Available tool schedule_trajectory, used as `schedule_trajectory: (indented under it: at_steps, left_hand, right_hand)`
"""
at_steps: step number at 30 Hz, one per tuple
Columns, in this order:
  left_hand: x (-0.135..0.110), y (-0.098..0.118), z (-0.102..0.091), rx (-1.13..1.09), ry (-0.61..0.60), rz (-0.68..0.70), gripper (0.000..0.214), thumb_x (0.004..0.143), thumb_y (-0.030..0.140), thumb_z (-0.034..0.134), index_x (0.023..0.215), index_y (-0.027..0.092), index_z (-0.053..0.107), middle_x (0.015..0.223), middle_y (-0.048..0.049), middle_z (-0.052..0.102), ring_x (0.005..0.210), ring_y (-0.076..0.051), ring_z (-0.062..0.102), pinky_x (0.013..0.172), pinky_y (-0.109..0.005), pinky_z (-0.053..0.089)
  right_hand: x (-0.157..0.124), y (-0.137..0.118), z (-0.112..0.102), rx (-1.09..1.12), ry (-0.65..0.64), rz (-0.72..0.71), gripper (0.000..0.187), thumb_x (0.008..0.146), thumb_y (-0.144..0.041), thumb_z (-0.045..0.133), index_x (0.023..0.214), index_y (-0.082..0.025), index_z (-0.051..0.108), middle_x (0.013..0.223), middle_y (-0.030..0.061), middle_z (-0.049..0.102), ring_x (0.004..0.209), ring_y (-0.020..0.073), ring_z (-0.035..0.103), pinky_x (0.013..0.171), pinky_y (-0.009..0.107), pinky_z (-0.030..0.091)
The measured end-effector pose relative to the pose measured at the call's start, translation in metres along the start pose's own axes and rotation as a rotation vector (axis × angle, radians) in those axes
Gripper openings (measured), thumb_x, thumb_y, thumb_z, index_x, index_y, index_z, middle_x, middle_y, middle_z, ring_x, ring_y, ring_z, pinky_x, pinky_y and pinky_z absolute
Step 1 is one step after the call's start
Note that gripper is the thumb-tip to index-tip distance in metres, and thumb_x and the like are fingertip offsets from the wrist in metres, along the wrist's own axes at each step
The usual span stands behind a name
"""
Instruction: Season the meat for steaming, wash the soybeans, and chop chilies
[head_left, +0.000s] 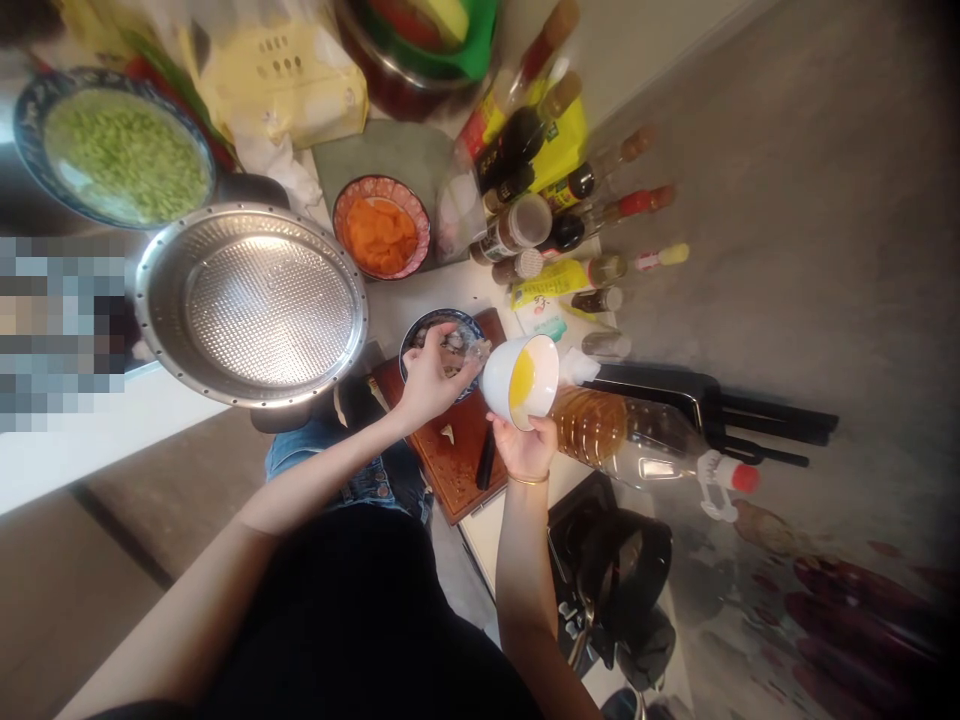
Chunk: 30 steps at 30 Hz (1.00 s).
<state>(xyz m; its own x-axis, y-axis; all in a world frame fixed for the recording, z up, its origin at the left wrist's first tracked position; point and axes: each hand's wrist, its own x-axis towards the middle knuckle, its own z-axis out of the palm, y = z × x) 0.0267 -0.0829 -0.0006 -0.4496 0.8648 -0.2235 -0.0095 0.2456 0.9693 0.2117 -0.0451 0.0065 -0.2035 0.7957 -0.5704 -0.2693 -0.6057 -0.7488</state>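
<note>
Right hand: the right hand (527, 445) holds a white bowl (520, 380) from below, its grip closed around the bowl's base, with a thin bangle at the wrist.
White bowl: small, round and tilted on its side toward the dark bowl, with a pool of yellow liquid showing against its white inside; it hangs just above the cutting board's far end.
Left hand: the left hand (429, 380) is over the dark bowl, its fingers curled on something pale and translucent; what that is cannot be told.
Dark bowl: a dark-rimmed bowl (417, 333) with pale, greyish contents stands on the cutting board, just beside the white bowl.
Cutting board: a reddish-brown cutting board (457, 460) lies on the white counter (495, 530).
Nearby: a perforated steel pan (251, 305) to the left, a bowl of orange pieces (381, 237) behind, an oil bottle (637, 440) lying to the right.
</note>
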Motion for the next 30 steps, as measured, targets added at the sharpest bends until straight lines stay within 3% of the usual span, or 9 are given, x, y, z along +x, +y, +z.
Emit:
schedule_trajectory:
  at_steps: [4,9,16,24,27,30]
  left_hand:
    - [-0.001,-0.007,0.009,-0.082,0.027,0.011,0.051,0.084,0.045,0.065,0.126,0.025,0.043,0.088,-0.0053,0.072,0.093,-0.025,0.068,0.089,-0.047,0.046]
    - [-0.003,-0.004,0.012,-0.079,0.046,0.011,0.05,0.086,0.042,0.063,0.127,0.026,0.041,0.09,-0.0055,0.071,0.096,-0.025,0.067,0.087,-0.046,0.048]
    - [0.0,0.012,0.003,0.01,0.059,0.042,0.046,0.083,0.035,0.067,0.122,0.024,0.044,0.082,-0.0014,0.072,0.093,-0.024,0.068,0.098,-0.051,0.038]
    - [-0.008,0.024,0.004,0.053,0.078,0.1,0.05,0.085,0.032,0.065,0.128,0.026,0.04,0.091,-0.0029,0.073,0.101,-0.025,0.066,0.102,-0.052,0.031]
    - [-0.002,0.014,-0.002,0.174,0.141,0.125,0.053,0.085,0.034,0.064,0.131,0.025,0.04,0.094,-0.0045,0.073,0.105,-0.026,0.064,0.104,-0.052,0.027]
    - [0.011,-0.012,-0.007,0.345,0.154,0.178,0.053,0.084,0.034,0.063,0.132,0.025,0.043,0.094,-0.0058,0.073,0.109,-0.029,0.06,0.108,-0.053,0.02]
  right_hand:
    - [-0.001,0.003,-0.001,0.002,0.009,-0.01,0.045,0.062,-0.023,0.057,0.106,-0.029,0.065,0.107,-0.0031,0.071,0.096,0.0182,0.069,0.077,0.036,0.062]
    - [-0.002,0.002,0.0,0.021,0.016,-0.032,0.046,0.062,-0.021,0.057,0.107,-0.027,0.066,0.109,-0.0017,0.072,0.095,0.0193,0.069,0.072,0.035,0.063]
    - [0.0,0.002,-0.001,0.011,-0.005,-0.016,0.05,0.062,-0.019,0.06,0.111,-0.026,0.064,0.109,-0.0009,0.072,0.094,0.0208,0.069,0.074,0.039,0.063]
    - [0.01,0.017,0.0,0.055,0.015,-0.037,0.048,0.064,-0.021,0.058,0.112,-0.024,0.063,0.106,0.0013,0.072,0.095,0.0201,0.069,0.085,0.04,0.06]
    - [0.013,0.015,-0.007,0.087,0.029,-0.038,0.046,0.065,-0.021,0.057,0.11,-0.024,0.064,0.105,0.0001,0.072,0.094,0.0187,0.069,0.081,0.038,0.061]
    - [0.015,0.007,-0.018,0.11,0.028,-0.047,0.047,0.066,-0.021,0.055,0.112,-0.025,0.064,0.106,-0.0012,0.073,0.095,0.0168,0.069,0.081,0.036,0.062]
